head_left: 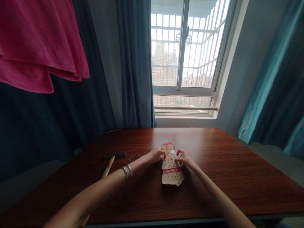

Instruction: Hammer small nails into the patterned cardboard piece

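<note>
A cream, dark-speckled piece with pink bands [169, 164], which looks like cardboard, lies lengthwise in front of me on the table; its near edge is ragged. Something small and white [173, 154] rests on its upper right part. The fingers of my left hand [156, 155] are curled in on its left edge, with two bracelets on that wrist. From the right side, my right hand [185, 158] pinches the right edge beside the white bit. The fingertips are small in view, and what lies under the piece is hidden.
A hammer [109, 164] with a dark head and wooden handle lies left, partly behind my left forearm. Several nails [134, 157] lie near its head. The brown wooden table [225, 177] reaches toward a barred window [181, 63]. Pink cloth [42, 41] hangs upper left.
</note>
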`<state>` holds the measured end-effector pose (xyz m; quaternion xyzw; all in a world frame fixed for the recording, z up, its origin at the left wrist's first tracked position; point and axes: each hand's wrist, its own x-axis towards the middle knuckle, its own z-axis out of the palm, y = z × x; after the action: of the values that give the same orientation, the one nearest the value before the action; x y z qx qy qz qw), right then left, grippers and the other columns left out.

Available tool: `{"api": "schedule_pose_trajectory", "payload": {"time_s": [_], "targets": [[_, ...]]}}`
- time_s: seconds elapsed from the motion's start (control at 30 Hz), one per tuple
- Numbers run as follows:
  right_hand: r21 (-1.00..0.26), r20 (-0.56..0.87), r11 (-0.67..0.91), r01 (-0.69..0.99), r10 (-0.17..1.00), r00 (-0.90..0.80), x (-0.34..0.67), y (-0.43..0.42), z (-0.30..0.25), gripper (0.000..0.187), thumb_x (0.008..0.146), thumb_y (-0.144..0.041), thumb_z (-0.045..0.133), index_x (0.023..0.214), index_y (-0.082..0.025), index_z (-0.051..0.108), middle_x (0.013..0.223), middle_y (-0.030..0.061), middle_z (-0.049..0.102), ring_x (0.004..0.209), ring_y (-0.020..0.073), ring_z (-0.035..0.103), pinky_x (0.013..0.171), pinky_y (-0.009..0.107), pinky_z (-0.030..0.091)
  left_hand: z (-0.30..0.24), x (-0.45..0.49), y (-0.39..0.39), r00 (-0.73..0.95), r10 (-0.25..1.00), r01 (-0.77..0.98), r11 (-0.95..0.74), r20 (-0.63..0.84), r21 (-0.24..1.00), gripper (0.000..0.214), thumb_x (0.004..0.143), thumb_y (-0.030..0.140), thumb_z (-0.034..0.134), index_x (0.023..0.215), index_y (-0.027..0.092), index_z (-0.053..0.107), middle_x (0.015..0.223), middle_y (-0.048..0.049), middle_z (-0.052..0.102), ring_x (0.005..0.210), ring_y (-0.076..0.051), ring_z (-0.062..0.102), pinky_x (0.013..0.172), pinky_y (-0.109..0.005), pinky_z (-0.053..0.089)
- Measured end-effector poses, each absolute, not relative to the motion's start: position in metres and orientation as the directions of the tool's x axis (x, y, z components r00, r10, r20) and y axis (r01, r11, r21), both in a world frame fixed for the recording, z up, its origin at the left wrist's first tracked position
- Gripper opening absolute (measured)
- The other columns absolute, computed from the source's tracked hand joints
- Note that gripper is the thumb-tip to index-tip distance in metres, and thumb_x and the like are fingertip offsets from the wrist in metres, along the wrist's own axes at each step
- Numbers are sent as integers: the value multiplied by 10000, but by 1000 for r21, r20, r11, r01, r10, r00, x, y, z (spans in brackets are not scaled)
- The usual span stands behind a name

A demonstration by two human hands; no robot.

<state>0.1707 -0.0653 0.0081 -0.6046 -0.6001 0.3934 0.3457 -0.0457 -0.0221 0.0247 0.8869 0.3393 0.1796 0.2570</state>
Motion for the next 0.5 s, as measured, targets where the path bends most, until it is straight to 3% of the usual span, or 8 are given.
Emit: {"api": "schedule_pose_trajectory", "payload": {"time_s": [0.13, 0.27, 0.5], "targets": [[-894, -148, -103, 437, 986, -70, 167, -68, 8, 228, 567, -167, 646, 749, -159, 508, 426, -50, 526, 398, 134, 557, 342, 245, 479, 16, -40, -12, 552, 830, 631, -478, 79, 610, 227, 657, 151, 522, 811, 102, 682, 717, -43, 654, 681, -154, 577, 605, -224, 433], [-903, -193, -131, 410, 975, -112, 157, -76, 4, 143, 602, -197, 622, 662, -162, 498, 418, -21, 549, 402, 151, 576, 373, 259, 494, 11, -31, -2, 476, 880, 656, -365, 14, 661, 252, 622, 203, 577, 819, 97, 693, 706, -52, 668, 659, -157, 585, 577, -219, 427], [-881, -78, -13, 473, 990, -118, 143, -96, 5, 86, 641, -213, 549, 661, -170, 621, 505, 13, 599, 428, 151, 564, 431, 264, 460, 9, -11, 11, 527, 849, 656, -435, 37, 617, 236, 653, 215, 546, 790, 103, 702, 700, -47, 672, 653, -149, 573, 578, -209, 417]]}}
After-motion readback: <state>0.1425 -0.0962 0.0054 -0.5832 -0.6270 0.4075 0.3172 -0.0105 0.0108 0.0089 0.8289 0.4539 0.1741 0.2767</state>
